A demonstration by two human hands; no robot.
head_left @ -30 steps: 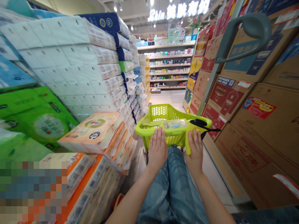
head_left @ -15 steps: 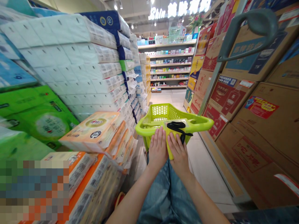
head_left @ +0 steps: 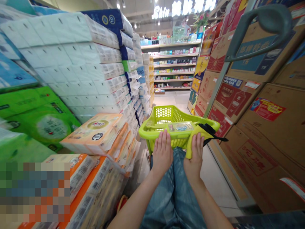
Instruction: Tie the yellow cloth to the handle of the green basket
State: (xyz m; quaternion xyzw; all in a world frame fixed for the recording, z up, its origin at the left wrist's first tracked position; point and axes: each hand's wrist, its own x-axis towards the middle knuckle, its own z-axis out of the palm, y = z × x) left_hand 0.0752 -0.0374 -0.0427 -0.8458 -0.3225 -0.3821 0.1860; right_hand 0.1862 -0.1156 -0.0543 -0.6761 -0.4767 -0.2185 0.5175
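A lime-green plastic shopping basket with perforated walls stands before my knees, a clear-topped label on its near rim. My left hand lies against that near side, fingers stretched out flat and pointing up. Farther right, my right hand grips a yellow cloth-like item at the basket's near right side. From its top, a bunched black cord sticks out to the right over the rim. Whether the yellow item is a pouch or a folded cloth I cannot tell.
Stacked white tissue packs rise on the left, with orange tissue packs lower down. Cardboard cartons line the right side, behind a grey handle on a metal post. Product shelves stand at the aisle's end.
My right hand has moved right along the basket's near side, carrying the yellow item and its black cord. The rim label is now uncovered. My left hand has stayed nearly in place.
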